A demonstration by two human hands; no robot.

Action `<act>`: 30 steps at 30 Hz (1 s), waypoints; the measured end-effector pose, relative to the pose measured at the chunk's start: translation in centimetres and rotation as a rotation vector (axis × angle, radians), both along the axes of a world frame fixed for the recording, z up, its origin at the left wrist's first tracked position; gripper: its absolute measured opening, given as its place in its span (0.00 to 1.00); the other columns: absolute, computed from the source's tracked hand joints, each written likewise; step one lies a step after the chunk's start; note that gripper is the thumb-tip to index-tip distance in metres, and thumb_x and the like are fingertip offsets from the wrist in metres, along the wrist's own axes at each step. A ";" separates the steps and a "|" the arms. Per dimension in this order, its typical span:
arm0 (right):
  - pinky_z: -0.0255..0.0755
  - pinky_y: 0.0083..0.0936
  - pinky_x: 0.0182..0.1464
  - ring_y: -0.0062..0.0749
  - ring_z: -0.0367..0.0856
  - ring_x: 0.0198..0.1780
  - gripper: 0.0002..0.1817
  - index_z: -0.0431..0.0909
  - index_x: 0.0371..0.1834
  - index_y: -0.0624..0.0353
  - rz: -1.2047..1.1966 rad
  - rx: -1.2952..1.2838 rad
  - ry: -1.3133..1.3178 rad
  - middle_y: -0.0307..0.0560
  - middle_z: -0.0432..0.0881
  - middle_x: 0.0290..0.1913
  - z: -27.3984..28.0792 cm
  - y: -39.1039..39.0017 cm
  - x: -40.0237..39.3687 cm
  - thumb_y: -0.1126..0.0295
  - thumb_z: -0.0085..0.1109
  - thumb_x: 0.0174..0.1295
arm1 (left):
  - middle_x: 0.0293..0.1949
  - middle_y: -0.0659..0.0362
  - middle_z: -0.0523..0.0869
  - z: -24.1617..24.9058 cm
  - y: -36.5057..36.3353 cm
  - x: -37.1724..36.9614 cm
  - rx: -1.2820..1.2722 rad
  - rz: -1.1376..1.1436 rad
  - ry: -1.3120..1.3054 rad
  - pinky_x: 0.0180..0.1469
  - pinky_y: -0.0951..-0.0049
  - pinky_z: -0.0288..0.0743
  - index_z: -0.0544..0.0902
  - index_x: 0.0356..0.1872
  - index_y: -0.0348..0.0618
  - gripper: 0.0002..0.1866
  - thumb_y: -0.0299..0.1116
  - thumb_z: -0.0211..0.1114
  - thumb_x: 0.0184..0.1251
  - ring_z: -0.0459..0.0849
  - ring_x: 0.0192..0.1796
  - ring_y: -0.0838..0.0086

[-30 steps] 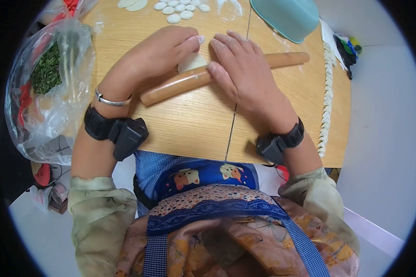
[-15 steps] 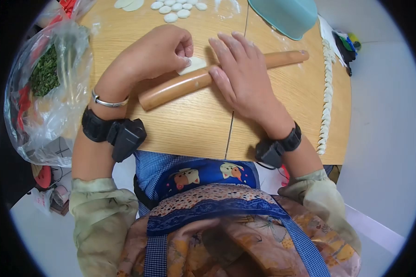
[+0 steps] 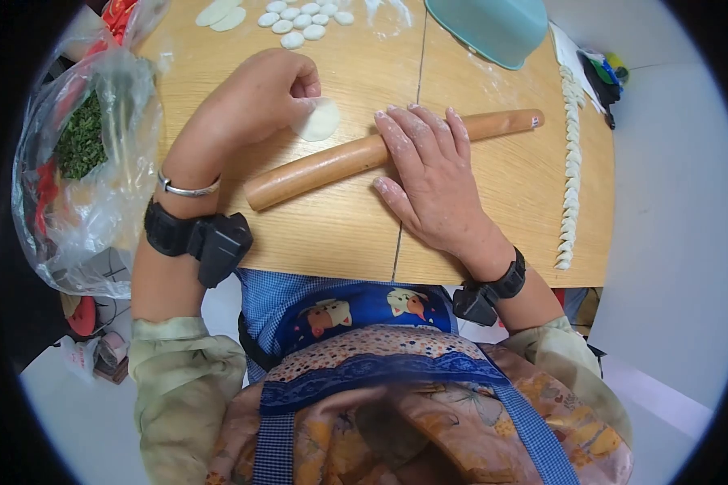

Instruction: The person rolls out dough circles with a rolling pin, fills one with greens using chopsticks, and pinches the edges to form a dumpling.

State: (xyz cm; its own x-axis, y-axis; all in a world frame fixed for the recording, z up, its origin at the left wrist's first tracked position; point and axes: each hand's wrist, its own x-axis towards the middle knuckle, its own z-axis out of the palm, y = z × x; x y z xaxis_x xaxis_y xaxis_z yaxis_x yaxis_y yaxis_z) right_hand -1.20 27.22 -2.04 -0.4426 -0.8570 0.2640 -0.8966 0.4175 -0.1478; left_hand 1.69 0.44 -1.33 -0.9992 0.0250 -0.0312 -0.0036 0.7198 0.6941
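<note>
A round, thin dough wrapper [image 3: 316, 120] is pinched at its left edge between the thumb and fingers of my left hand [image 3: 271, 93]. The wooden rolling pin [image 3: 323, 170] lies slantwise on the table, just on my side of the wrapper and apart from it. Across the pin, right of its middle, rests my right hand [image 3: 434, 174], palm down. Its floury fingers are stretched out and slightly spread, with the thumb off to the left on the near side of the pin.
Small flattened dough pieces [image 3: 310, 10] and rolled wrappers [image 3: 220, 14] lie at the far side of the wooden table [image 3: 332, 238]. A teal basin [image 3: 493, 28] stands behind my right hand. Folded dumplings [image 3: 570, 186] line the right edge. Leafy greens [image 3: 81, 137] fill a plastic bag [image 3: 125, 218] at left.
The rolling pin has come toward me, off the wrapper, which now shows whole. My left hand has shifted slightly left with the wrapper. My right hand has moved nearer with the pin.
</note>
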 end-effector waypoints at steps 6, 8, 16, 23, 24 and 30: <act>0.48 0.57 0.76 0.49 0.65 0.71 0.34 0.69 0.71 0.58 -0.001 -0.006 -0.007 0.52 0.72 0.67 0.1 -0.1 0.0 0.54 0.60 0.64 | 0.33 0.68 0.76 -0.3 0.4 0.0 0.455 -0.112 0.018 0.41 0.82 0.72 0.77 0.40 0.39 0.04 0.25 0.59 0.66 0.76 0.39 0.85; 0.48 0.57 0.76 0.49 0.65 0.71 0.34 0.69 0.71 0.58 0.000 -0.003 -0.004 0.52 0.72 0.66 0.1 0.0 0.0 0.54 0.60 0.64 | 0.34 0.70 0.76 0.2 0.7 0.1 0.589 -0.127 -0.090 0.41 0.83 0.71 0.77 0.40 0.40 0.03 0.26 0.57 0.68 0.75 0.40 0.87; 0.47 0.58 0.76 0.49 0.66 0.71 0.33 0.69 0.71 0.59 -0.001 0.007 0.007 0.53 0.72 0.67 0.1 0.0 0.0 0.53 0.59 0.65 | 0.35 0.63 0.80 -0.5 0.5 -0.4 -0.034 -0.217 0.159 0.41 0.77 0.73 0.78 0.45 0.36 0.08 0.29 0.57 0.70 0.77 0.38 0.80; 0.50 0.57 0.75 0.51 0.67 0.72 0.32 0.70 0.69 0.61 0.067 0.001 0.050 0.55 0.74 0.68 0.3 -1.0 -1.6 0.52 0.55 0.67 | 0.34 0.55 0.81 -0.2 0.8 -0.2 0.090 -0.096 0.126 0.44 0.68 0.74 0.77 0.45 0.33 0.13 0.37 0.59 0.75 0.78 0.38 0.70; 0.54 0.57 0.74 0.52 0.68 0.71 0.30 0.71 0.68 0.62 0.085 -0.013 0.066 0.56 0.74 0.67 0.2 -1.7 -2.5 0.52 0.53 0.69 | 0.34 0.54 0.81 -0.5 0.6 -0.4 0.100 -0.101 0.167 0.45 0.68 0.73 0.77 0.45 0.33 0.14 0.38 0.57 0.77 0.78 0.38 0.68; 0.63 0.58 0.69 0.54 0.71 0.70 0.24 0.75 0.62 0.64 0.068 -0.094 0.093 0.59 0.76 0.66 -1.0 -7.1 -6.7 0.56 0.47 0.73 | 0.36 0.49 0.83 -1.1 0.1 -0.8 0.143 -0.111 0.197 0.46 0.66 0.73 0.78 0.44 0.33 0.17 0.40 0.52 0.80 0.78 0.38 0.64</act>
State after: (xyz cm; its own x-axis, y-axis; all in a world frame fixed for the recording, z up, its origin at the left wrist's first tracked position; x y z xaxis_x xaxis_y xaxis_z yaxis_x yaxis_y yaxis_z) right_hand -7.87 20.13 -3.01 -0.3546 -0.8535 0.3818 -0.9338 0.3440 -0.0983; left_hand 0.88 0.59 -2.42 -0.9766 0.1246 0.1755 0.2150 0.6030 0.7682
